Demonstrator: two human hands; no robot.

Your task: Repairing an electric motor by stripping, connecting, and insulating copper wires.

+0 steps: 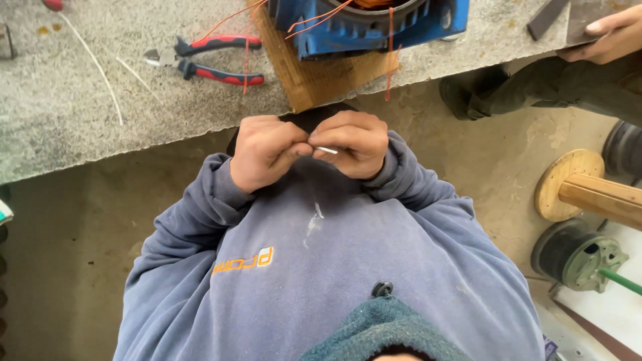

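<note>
Hands meet close against the chest, just off the counter's [80, 134] near edge: left hand [264, 152] and right hand [354, 144] both pinch a short white sleeve [327, 150] between fingertips; pliers [207, 60] lie on the counter, beside a blue motor [361, 27]

Both hands raised at chest, left grip [264, 152] & right grip [353, 142] pinched, fingertips touching

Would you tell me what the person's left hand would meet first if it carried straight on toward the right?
The left hand points at the right hand; their fingertips already meet around a small white sleeve, so it would meet that first.
</note>
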